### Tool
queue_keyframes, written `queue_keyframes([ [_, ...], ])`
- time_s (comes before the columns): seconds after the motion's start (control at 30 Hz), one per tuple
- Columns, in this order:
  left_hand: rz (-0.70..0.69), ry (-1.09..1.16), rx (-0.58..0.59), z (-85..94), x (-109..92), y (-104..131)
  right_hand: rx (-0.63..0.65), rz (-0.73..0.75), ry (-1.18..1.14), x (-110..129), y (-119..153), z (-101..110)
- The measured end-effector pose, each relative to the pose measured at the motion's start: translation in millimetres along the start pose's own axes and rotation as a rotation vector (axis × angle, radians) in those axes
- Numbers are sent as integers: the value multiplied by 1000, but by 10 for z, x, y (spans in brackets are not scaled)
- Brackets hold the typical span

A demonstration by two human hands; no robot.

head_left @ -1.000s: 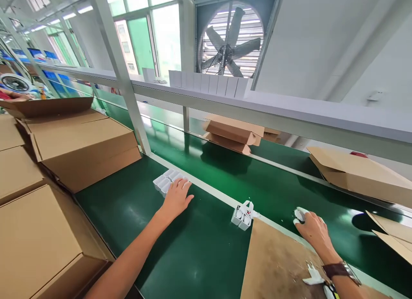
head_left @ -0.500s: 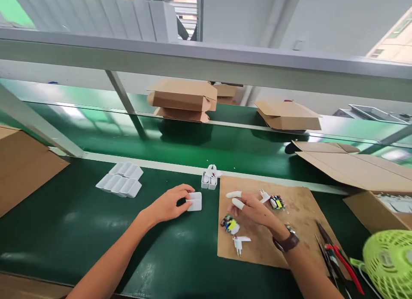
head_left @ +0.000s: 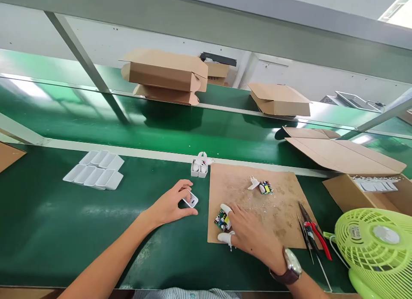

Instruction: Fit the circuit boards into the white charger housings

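Observation:
My left hand [head_left: 170, 204] is closed around a small white plastic housing [head_left: 192, 200], tilted so that a face with a dark slot shows. Over the brown cardboard sheet, my right hand [head_left: 252, 230] has white finger cots on thumb and forefinger. Those two fingers sit at opposite edges of a green circuit board [head_left: 221, 221] with a yellow part. A white plug piece beside that board is mostly hidden under the hand. Farther back on the sheet lies a second circuit board [head_left: 265, 187], next to a white two-pin plug [head_left: 253, 182].
White housings [head_left: 93, 172] stand in rows at left. Two filled housings [head_left: 199, 168] stand behind the left hand. Red-handled pliers [head_left: 313, 232] and tweezers lie right of the cardboard sheet [head_left: 283, 213], near a green fan [head_left: 373, 243] and an open carton [head_left: 360, 196].
My right hand has come down and nearer onto the front circuit board, its fingers now around it. The housing in my left hand has turned. The view has tilted down and shifted right.

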State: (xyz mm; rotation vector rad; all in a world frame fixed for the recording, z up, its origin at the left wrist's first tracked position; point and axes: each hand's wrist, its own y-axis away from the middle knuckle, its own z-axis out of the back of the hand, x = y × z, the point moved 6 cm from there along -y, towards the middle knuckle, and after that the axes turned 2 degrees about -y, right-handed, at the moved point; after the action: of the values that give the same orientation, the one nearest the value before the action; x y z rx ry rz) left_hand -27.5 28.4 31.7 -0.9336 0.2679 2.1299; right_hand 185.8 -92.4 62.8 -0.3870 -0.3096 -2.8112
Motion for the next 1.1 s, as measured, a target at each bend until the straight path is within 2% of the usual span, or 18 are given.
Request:
queue_keyframes([
  [0.13, -42, 12, -46, -9, -37, -4, -59, 54, 34, 81, -65, -31],
  [0.33, -113, 72, -131, 119, -52, 70, -233, 185, 1, 131, -542, 103],
  [0.47, -42, 87, -133, 127, 19, 111, -259, 186, -45, 36, -732, 42],
  [0.6, 102, 85, -86, 67, 141, 103, -260, 156, -161, -105, -686, -20],
  [0.7, 99, 75, -82, 31, 176, 87, -275, 137, -223, -178, -644, -82],
  [0.9, 96, 86, -79, 8, 194, 77, -386, 117, -298, -250, -656, -173],
  [1.0, 118, 101, -79, 13, 188, 69, -453, 177, -307, -194, -649, -125],
  [1.1, 147, 99, -80, 1, 212, 66, -583, 247, -288, -93, -596, 27],
])
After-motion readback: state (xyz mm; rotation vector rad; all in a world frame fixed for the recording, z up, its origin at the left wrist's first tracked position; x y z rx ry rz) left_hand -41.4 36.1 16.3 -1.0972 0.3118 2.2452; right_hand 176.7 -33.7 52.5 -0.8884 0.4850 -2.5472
